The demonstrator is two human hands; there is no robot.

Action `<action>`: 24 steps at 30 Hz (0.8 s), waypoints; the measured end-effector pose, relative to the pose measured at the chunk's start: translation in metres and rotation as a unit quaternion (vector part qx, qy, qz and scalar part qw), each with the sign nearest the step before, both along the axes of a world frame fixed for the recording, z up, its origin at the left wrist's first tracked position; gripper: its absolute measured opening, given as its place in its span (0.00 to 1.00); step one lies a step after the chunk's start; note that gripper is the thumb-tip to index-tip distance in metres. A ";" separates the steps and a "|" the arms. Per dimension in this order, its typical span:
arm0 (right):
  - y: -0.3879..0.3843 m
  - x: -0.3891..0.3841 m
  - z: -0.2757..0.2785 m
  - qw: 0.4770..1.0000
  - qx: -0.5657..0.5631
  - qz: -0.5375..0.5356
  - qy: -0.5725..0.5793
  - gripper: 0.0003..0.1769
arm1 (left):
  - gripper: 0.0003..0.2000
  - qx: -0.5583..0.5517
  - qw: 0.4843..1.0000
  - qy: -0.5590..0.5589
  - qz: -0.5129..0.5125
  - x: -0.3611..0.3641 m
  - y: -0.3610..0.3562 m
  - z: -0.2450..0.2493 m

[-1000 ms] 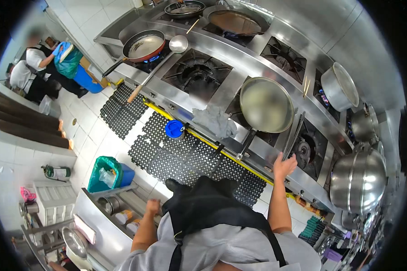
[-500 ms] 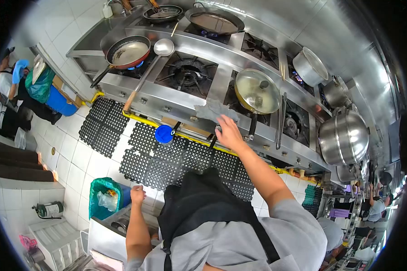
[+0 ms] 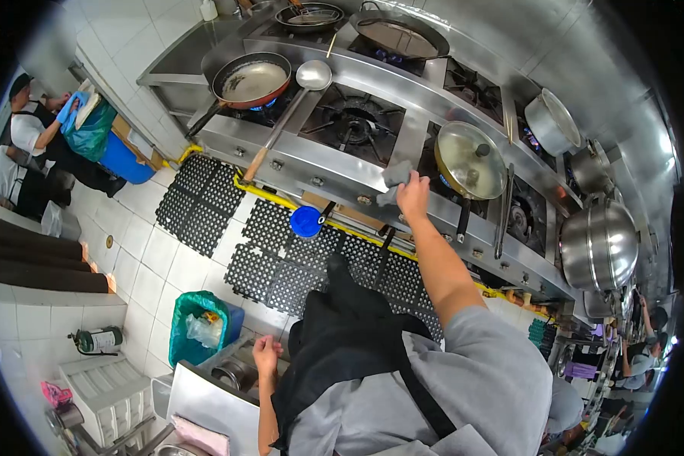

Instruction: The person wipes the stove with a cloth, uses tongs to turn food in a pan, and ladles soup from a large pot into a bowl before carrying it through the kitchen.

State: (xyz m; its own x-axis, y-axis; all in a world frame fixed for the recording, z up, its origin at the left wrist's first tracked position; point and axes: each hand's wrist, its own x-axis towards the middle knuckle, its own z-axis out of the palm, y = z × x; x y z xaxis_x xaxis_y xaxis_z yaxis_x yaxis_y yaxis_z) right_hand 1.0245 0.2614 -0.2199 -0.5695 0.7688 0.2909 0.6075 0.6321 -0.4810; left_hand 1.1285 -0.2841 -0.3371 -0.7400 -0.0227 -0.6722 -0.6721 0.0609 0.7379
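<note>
A grey cloth (image 3: 397, 176) is bunched in my right hand (image 3: 413, 197) at the front edge of the steel stove (image 3: 323, 182). Just to the right of that hand sits a pan with a glass lid (image 3: 471, 159), its black handle pointing toward me. My left hand (image 3: 267, 354) hangs low at my side with its fingers curled and nothing visible in them. It is near the steel counter (image 3: 205, 403) and the lined bin. Left of the cloth, a long wooden-handled ladle (image 3: 314, 74) lies across the stove beside a bare burner (image 3: 355, 125).
A frying pan (image 3: 252, 81) sits over a lit flame; a wide wok (image 3: 399, 34) stands behind. Tongs (image 3: 503, 213) and pots (image 3: 552, 121) are to the right. Below are a blue lid (image 3: 306, 221), rubber mats (image 3: 281, 262) and a green-lined bin (image 3: 197, 334). A person (image 3: 34, 125) stands far left.
My right hand has closed on the grey cloth and lifted it off the stove's edge. My left hand has dropped lower relative to the bin. The whole view has shifted.
</note>
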 end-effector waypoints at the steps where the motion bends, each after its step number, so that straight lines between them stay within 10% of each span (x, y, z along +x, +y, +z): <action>1: -0.006 -0.003 0.020 0.993 -0.013 -0.005 -0.116 0.28 | 0.07 -0.002 1.000 -0.004 0.000 0.000 -0.002 0.005; 6: -0.007 -0.025 -0.050 0.989 0.010 0.104 -0.108 0.41 | 0.07 -0.024 0.999 -0.017 0.018 -0.020 -0.017 0.019; 24: 0.246 -0.206 -0.069 0.987 -0.070 -0.127 -0.073 0.43 | 0.16 -0.262 0.954 -0.015 -0.144 -0.125 -0.051 0.025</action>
State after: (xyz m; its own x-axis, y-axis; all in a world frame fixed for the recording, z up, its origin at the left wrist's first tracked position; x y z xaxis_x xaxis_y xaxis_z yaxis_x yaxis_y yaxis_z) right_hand 0.8184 0.5073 -0.2894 -0.3818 0.9187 0.1015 0.8066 0.3848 -0.4486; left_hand 1.0035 -0.3350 -0.3118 -0.7470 -0.1599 -0.6453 -0.5921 0.6014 0.5363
